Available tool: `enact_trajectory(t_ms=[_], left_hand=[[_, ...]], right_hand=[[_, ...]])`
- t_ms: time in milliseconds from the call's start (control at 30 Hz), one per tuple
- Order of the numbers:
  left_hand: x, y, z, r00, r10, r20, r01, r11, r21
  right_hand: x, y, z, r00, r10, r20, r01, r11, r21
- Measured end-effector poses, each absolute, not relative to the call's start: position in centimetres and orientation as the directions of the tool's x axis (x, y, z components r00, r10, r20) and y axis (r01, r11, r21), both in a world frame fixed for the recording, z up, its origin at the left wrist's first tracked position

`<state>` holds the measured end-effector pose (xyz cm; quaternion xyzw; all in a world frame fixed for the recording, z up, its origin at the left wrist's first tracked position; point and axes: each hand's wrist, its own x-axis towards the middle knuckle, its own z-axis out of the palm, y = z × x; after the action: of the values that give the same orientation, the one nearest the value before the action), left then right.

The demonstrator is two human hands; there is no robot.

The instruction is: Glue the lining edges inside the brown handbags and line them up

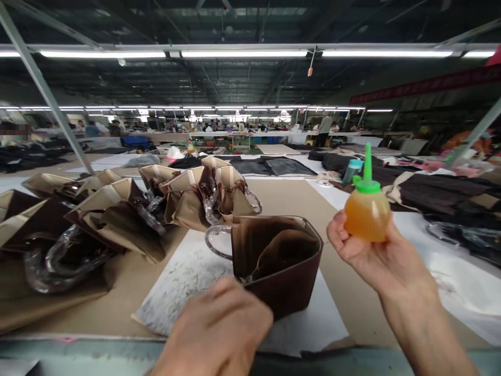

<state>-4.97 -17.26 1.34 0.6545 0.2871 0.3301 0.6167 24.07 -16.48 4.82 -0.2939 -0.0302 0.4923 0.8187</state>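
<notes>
In the head view, my right hand (pixel 376 250) is raised on the right and closed around a squeeze bottle (pixel 367 215) of amber liquid. The bottle is upright, with a green cap and a narrow green nozzle. Slightly blurred, my left hand (pixel 223 324) is closed in front of the near left corner of a dark brown handbag (pixel 287 284). Its fingertips are hidden, so what they pinch cannot be seen. The handbag stands with its top open, showing a brown lining, and its plastic-wrapped handle (pixel 213 243) sticks out to the left.
White paper (pixel 183 266) with dark smudges lies under the handbag. Several similar bags (pixel 113 214) crowd the left of the table. At right are a teal-capped bottle (pixel 352 171) and dark fabric pieces (pixel 418 196). A slanted metal post (pixel 49 89) rises at left; people work farther back.
</notes>
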Motion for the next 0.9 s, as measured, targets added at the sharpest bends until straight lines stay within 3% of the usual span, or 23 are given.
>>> enact_trajectory(t_ms=[67,133,233,300,433,667,800,900], left_hand=[[-2.4,-14.7,3.7,0.654,0.712,0.254,0.125,-0.433,0.893],[0.7,-12.2,4.8,0.780,0.568,0.264,0.260,-0.677,0.689],[4.0,-9.3,4.9,0.766,0.620,0.171,0.521,-0.754,0.399],[4.6,-7.9,4.6,0.754,0.653,0.075,0.566,-0.703,0.431],[3.9,-7.5,3.8,0.742,0.669,-0.039,0.502,-0.516,0.694],[3.9,-10.5,3.6,0.763,0.621,-0.178,0.468,-0.340,0.816],[4.1,-9.4,4.6,0.802,0.559,-0.211,0.533,-0.510,0.676],[4.6,-8.5,5.4,0.763,0.585,-0.275,0.647,-0.675,0.356]], right_hand=[[23.0,-16.5,5.7,0.485,0.854,-0.189,-0.783,0.328,-0.529],[21.9,-16.0,6.1,0.452,0.879,-0.151,-0.784,0.311,-0.537],[20.8,-14.5,5.9,0.406,0.907,-0.111,-0.780,0.281,-0.559],[20.6,-13.2,5.7,0.383,0.917,-0.112,-0.770,0.250,-0.587],[20.7,-11.4,5.6,0.356,0.923,-0.144,-0.763,0.198,-0.615],[19.6,-12.1,5.7,0.363,0.915,-0.175,-0.771,0.189,-0.609],[19.6,-12.6,5.2,0.389,0.897,-0.211,-0.779,0.197,-0.596],[20.0,-12.9,4.9,0.406,0.893,-0.193,-0.764,0.216,-0.608]])
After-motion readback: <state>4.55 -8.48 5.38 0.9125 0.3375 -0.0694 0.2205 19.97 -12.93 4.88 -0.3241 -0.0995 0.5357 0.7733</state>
